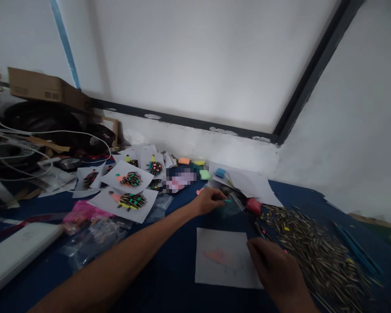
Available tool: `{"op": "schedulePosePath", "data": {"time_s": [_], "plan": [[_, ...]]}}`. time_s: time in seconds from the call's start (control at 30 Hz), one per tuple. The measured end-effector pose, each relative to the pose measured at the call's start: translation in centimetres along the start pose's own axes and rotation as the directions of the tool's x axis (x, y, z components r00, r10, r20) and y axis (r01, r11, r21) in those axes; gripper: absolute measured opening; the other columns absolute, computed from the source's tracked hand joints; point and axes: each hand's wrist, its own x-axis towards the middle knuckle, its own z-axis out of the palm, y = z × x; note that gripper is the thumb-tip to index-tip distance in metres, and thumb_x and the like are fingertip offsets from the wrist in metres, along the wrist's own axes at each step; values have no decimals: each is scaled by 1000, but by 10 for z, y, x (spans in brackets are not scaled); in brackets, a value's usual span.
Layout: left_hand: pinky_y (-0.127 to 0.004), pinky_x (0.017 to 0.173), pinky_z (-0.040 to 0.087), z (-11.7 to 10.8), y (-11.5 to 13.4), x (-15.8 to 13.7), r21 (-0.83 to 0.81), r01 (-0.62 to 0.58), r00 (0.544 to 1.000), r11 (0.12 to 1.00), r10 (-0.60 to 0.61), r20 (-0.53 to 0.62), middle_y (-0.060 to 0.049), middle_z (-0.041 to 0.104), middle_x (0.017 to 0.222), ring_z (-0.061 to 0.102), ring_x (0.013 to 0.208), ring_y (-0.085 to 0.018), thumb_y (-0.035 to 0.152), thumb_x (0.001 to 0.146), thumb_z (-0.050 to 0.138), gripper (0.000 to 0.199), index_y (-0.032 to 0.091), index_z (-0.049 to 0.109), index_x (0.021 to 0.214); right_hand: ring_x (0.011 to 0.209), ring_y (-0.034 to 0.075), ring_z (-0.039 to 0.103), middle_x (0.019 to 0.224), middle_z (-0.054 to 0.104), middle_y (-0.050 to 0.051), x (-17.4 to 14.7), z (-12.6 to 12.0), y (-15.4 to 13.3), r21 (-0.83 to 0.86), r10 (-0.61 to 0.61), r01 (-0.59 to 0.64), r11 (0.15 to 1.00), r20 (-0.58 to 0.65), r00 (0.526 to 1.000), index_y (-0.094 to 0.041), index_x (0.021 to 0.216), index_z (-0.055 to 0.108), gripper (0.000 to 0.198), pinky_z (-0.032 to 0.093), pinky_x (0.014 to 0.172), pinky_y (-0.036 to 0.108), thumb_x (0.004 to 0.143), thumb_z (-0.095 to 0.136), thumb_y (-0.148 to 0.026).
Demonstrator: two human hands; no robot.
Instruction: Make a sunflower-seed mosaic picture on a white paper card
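Note:
My left hand (210,201) reaches across the blue cloth with its fingers closed on a small clear plastic bag (235,205). Something small and green (227,200) shows at the fingertips. Nearer to me lies a white paper sheet (226,278) with a faint drawn animal shape, its pointed left end covered in pink (214,255). At the right edge of this sheet is my right hand (276,269), fingers curled and pressed together over the paper's border. Its fingertips are dark and partly hidden.
A heap of striped seed husks (313,248) spreads at right, beside blue tweezers (358,248). Finished hedgehog pictures (127,202) lie at left, near plastic bags (97,239) and a white box (19,252). Coloured clay blocks (204,174) line the wall side.

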Motion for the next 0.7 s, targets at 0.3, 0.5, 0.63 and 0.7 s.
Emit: {"op": "schedulePosePath", "data": {"time_s": [0.3,0.5,0.63,0.7], "plan": [[-35,100,41,12,3,4,578,-227,960,784,278,0,-12,61,122,54,115,-22,8,83,45,34,13,67,107,52,15,66,58,67,2,-1,0,-1,21,50,-51,998,18,999,-22,69,62,45,41,45,22,97,30,-37],[-39,97,42,10,2,19,811,-195,976,552,190,105,-15,47,137,50,119,-27,4,79,46,54,12,47,132,59,16,67,65,69,3,-9,7,7,28,83,-88,996,140,987,-23,74,63,37,45,51,23,95,35,-34],[-41,95,41,9,2,29,845,-156,979,511,192,64,-15,55,120,52,112,-27,11,85,44,35,11,56,118,64,16,67,69,69,2,-12,8,9,53,106,-119,991,205,973,-24,78,64,32,47,56,23,94,38,-33],[-41,94,41,10,2,33,843,-146,981,518,187,55,-15,55,116,52,109,-27,16,86,47,26,11,60,108,64,16,67,69,69,2,-11,7,8,62,113,-127,990,198,974,-24,78,64,31,47,57,23,94,39,-33]]}}
